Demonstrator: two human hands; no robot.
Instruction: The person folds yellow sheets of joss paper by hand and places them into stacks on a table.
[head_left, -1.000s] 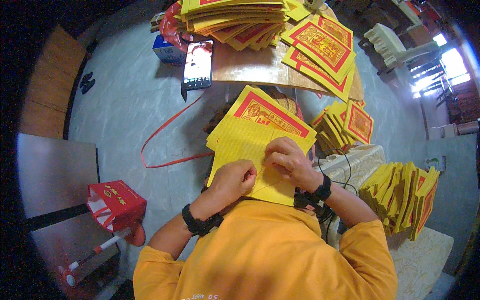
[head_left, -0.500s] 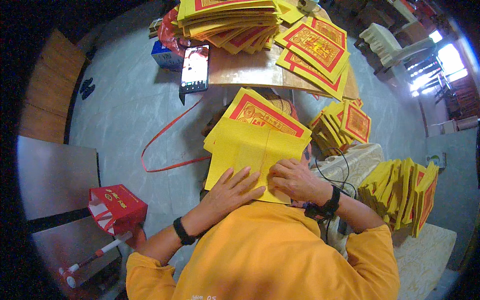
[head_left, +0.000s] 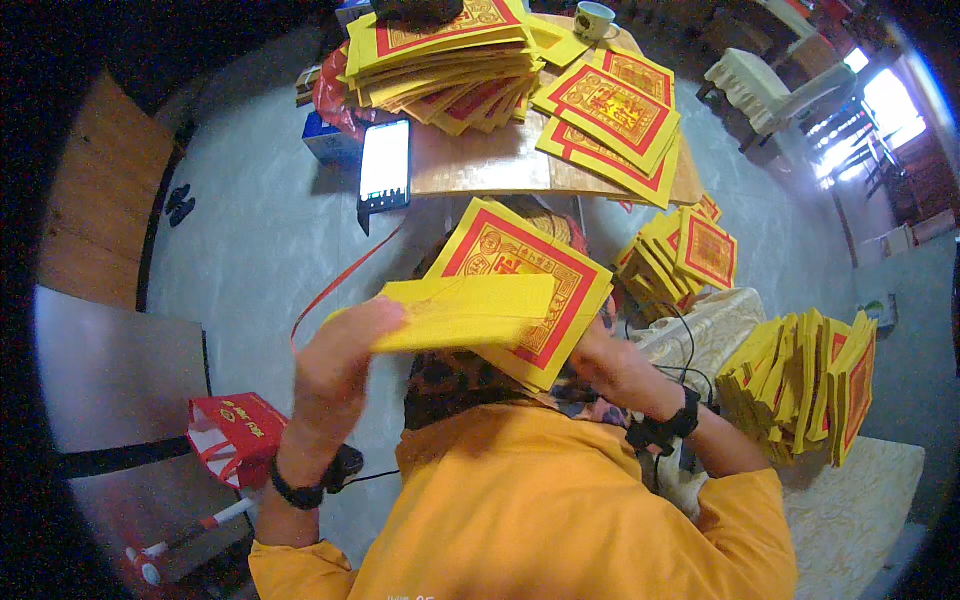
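My left hand point(head_left: 350, 345), smeared by motion, is closed on the left end of a plain yellow paper sheet point(head_left: 460, 310). That sheet is lifted and tilted, and it looks folded. Beneath it, a few yellow paper sheets printed with a red border and ornate pattern point(head_left: 565, 325) rest over my lap. At their lower right edge is my right hand point(head_left: 620, 370). Its fingers are blurred and partly hidden, so their grip cannot be made out. Both wrists wear black bands.
Ahead, a wooden table point(head_left: 480, 165) bears a tall stack of printed sheets point(head_left: 440, 65), more loose sheets point(head_left: 615, 110), a lit phone point(head_left: 386, 165) and a cup point(head_left: 593, 20). Paper bundles point(head_left: 800, 385) stand to my right. A red bag point(head_left: 238, 435) is at left.
My left hand has moved left and up, raising the yellow sheet that lay flat under both hands. The printed faces beneath now show more. My right hand has shifted slightly right.
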